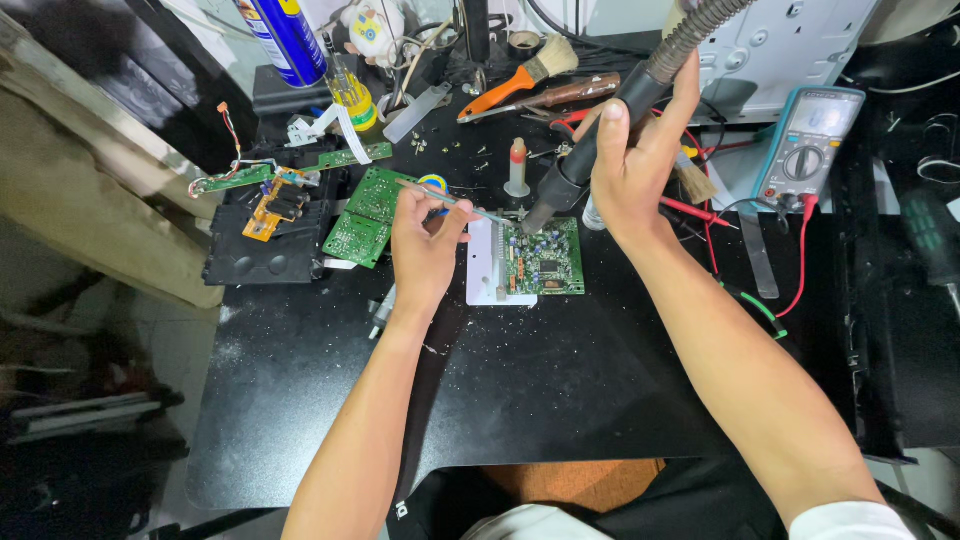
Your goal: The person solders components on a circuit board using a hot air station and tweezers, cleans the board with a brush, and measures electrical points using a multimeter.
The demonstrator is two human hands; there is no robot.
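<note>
My right hand [635, 165] grips a black hot-air wand [590, 150] with a ribbed hose, its nozzle tilted down just above the top left of a small green circuit board [545, 260]. That board lies on a white plate [487, 275] on the black bench. My left hand [425, 240] holds thin metal tweezers [455, 200], their tip pointing right toward the same corner of the board.
More green boards [365, 215] and a black casing [265, 245] lie at the left. A blue spray can [290, 40], a yellow-handled screwdriver [352, 95], an orange-handled brush [520, 75] and a multimeter [810, 140] with red leads stand at the back. The bench's front edge [450, 480] is near me.
</note>
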